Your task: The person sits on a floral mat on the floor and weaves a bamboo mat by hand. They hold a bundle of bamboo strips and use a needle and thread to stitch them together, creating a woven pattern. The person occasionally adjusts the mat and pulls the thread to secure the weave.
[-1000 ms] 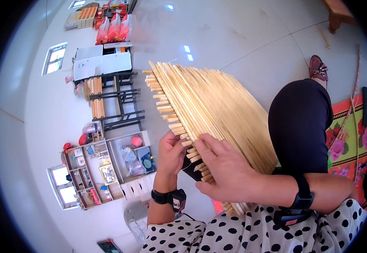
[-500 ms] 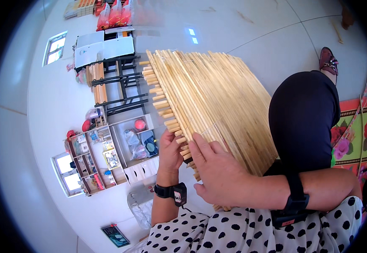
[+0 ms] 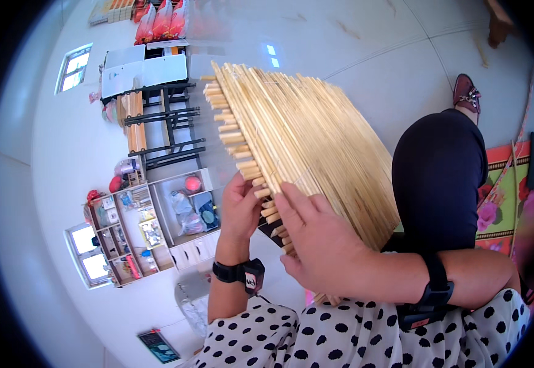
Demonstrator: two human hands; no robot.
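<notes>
A mat of straw-coloured stalks [image 3: 316, 135], laid side by side and bound with thin thread, slants across my lap. Uneven stalk ends stick out along its left edge. My left hand [image 3: 240, 208] is closed at that edge, its fingertips curled against the short stalk ends and partly hidden behind them. From above, my right hand [image 3: 325, 239] grips the same border. Its fingers press together on the outermost long stalks, close beside the left fingertips, while the thumb hangs lower by the stalk ends.
My bent knee [image 3: 441, 165] in dark trousers borders the mat on the right. Past it lies a flowered mat [image 3: 497, 208] with a rope and a thin stick. Shelves [image 3: 135, 236] and a folding-legged black frame [image 3: 169, 116] stand along the wall at left.
The view has shifted slightly, so the room and knee sit a little differently. Both hands keep nearly the same place on the stalk mat's edge.
</notes>
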